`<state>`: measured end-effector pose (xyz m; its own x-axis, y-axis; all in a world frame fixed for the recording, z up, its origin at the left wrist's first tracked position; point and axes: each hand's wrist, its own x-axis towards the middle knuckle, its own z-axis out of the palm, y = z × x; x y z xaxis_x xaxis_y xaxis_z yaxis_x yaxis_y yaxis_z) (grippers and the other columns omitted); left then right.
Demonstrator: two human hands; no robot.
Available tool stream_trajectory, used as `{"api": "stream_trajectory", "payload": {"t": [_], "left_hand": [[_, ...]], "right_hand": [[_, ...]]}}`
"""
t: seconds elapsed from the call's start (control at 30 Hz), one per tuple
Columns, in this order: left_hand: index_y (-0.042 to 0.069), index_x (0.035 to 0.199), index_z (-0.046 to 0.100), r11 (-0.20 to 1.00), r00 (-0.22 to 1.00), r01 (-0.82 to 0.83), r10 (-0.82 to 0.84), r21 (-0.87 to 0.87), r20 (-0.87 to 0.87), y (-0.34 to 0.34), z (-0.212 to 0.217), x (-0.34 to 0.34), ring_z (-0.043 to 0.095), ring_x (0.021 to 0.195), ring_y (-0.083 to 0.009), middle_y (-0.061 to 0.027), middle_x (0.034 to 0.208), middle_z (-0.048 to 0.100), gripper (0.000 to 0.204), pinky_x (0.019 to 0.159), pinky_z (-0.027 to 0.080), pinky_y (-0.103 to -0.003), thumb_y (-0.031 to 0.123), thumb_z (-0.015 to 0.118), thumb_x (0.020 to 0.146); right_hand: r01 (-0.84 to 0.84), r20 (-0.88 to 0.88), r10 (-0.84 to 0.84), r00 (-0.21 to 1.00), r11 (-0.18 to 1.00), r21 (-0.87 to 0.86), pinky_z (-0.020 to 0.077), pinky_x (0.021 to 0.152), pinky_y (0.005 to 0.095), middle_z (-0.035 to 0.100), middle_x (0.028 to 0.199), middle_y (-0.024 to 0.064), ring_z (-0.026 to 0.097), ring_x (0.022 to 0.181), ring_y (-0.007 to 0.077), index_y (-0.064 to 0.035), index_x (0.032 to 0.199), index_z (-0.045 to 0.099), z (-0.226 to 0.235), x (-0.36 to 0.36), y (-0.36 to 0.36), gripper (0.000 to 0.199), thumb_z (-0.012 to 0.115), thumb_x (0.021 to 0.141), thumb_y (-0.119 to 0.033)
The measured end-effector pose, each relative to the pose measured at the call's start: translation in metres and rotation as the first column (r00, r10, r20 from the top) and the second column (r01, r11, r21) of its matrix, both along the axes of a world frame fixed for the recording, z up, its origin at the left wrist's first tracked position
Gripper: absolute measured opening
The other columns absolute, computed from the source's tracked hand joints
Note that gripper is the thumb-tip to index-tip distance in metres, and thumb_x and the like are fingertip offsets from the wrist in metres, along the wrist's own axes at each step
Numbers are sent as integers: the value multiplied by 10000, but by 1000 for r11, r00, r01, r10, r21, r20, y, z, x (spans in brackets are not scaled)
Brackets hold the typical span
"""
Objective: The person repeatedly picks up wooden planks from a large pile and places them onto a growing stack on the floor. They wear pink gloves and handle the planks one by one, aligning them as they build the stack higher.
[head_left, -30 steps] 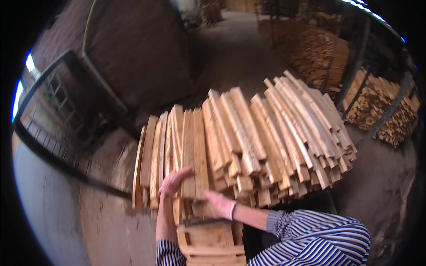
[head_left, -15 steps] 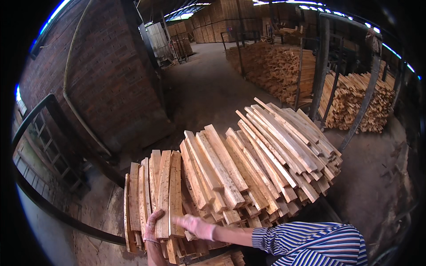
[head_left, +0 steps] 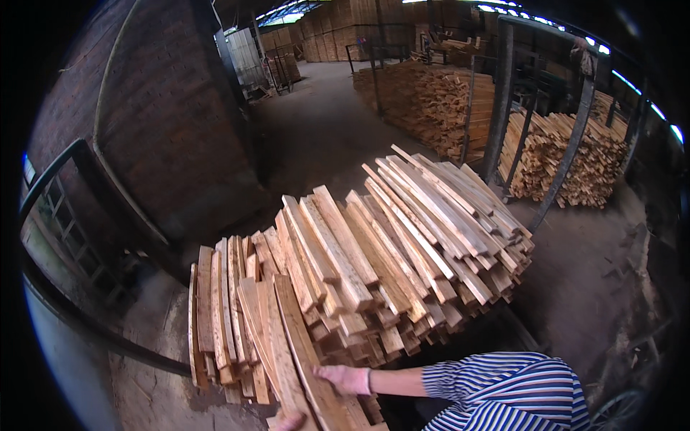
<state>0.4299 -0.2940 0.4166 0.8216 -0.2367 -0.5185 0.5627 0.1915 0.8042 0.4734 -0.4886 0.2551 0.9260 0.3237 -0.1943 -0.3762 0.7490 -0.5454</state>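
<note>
Right grip [head_left: 345,379] touches long, pale, speckled slats [head_left: 303,337]

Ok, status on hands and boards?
Right hand touching angled boards from the right. Left hand on them, mostly out of frame. Wood stack close alongside, right.

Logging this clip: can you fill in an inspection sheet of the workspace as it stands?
Surface: brown floor; the pile's support is mostly hidden.
Job's things: long pile of wooden strips; several near strips angle toward the person.
Clutter: loose bits on the floor at right, too dim to identify.
Hands: left hand, mostly out of frame, touches the angled strips; right hand touches their right side.
Cables: pale line on the brick wall, cable or pipe unclear.
Surroundings: dark metal frame at left, stacked wood behind.
</note>
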Motion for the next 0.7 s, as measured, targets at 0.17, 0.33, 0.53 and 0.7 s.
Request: {"api": "stream_trajectory", "payload": {"t": [0.17,0.33,0.53,0.7], "left_hand": [[11,1331,501,999,992,-25,23,21,126,10,-31,-146,642,1104,-276,-176,1189,654,590,965,547,-413,100,738,798],[55,1508,292,986,996,90,-93,143,13,54,-18,-277,605,1192,-326,-191,1333,573,995,919,569,-439,102,870,700],[14,1389,391,788,660,-609,566,-90,494,156,14,-307,627,1069,-217,-127,1212,623,889,912,548,-373,101,903,668],[56,1376,430,621,547,-767,501,162,671,243,-14,-450,604,1113,-210,-98,1237,623,919,941,538,-382,154,952,625]], "right_hand": [[-168,-64,181,981,971,168,491,1025,319,711,1183,44,654,1078,156,-9,1250,655,-38,-57,25,399,688,948,-269],[-415,45,437,898,877,-242,480,1035,343,644,1288,71,613,1134,169,-16,1348,552,-9,-203,49,499,721,917,-203],[-408,401,592,699,791,-457,566,855,305,669,1207,74,641,1005,150,-42,1365,527,63,-314,183,621,821,819,-93],[-552,468,771,433,637,-539,525,958,365,698,1184,62,624,1122,185,-59,1255,637,89,-365,294,574,875,736,-117]]}}
